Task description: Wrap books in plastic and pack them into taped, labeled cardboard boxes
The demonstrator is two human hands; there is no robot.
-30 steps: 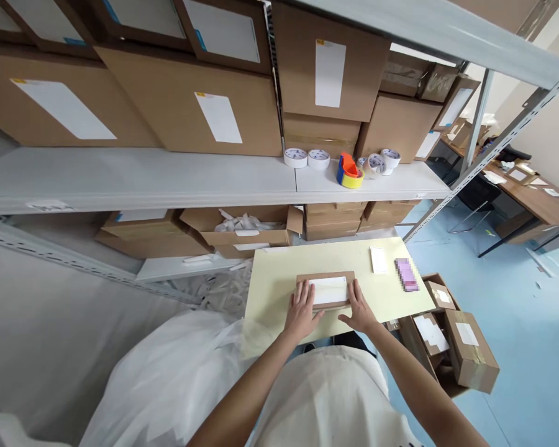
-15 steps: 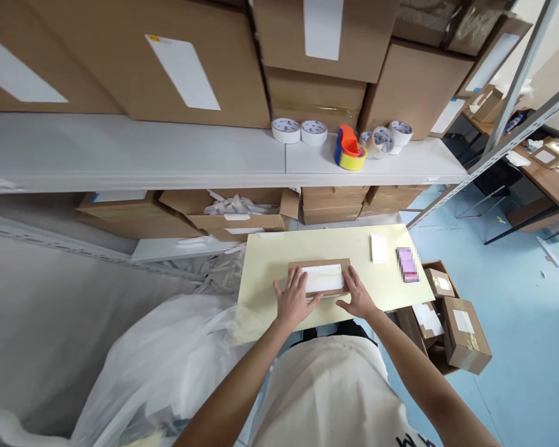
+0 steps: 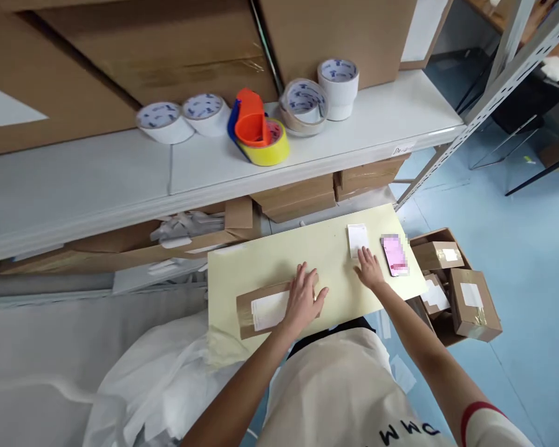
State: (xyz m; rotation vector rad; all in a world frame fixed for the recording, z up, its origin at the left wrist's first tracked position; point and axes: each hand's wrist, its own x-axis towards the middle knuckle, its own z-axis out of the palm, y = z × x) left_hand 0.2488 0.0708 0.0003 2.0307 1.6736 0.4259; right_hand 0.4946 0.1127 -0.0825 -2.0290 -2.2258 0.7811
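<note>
A small brown cardboard box (image 3: 245, 315) with a white label (image 3: 268, 310) lies on the pale yellow table (image 3: 233, 261). My left hand (image 3: 302, 295) rests over the box's right end, fingers spread, covering part of the label. Farther right, my right hand (image 3: 369, 269) reaches forward with its fingers out, at the lower edge of a white paper slip (image 3: 357, 239). Whether the fingertips press on the slip or only hover there I cannot tell. Just right of that hand lies a phone (image 3: 395, 255) with a blurred pink screen.
Above the table runs a grey shelf (image 3: 97, 167) holding tape rolls (image 3: 205, 110) and an orange tape dispenser (image 3: 252, 124). An open carton (image 3: 440, 234) of packed boxes stands on the floor at right. White plastic wrapping (image 3: 168, 379) hangs at left. A metal upright (image 3: 498, 99) rises at right.
My right hand has left the box and moved right to the paper slip. My left hand stays on the box, now at its right end. The view has turned and come nearer the shelf.
</note>
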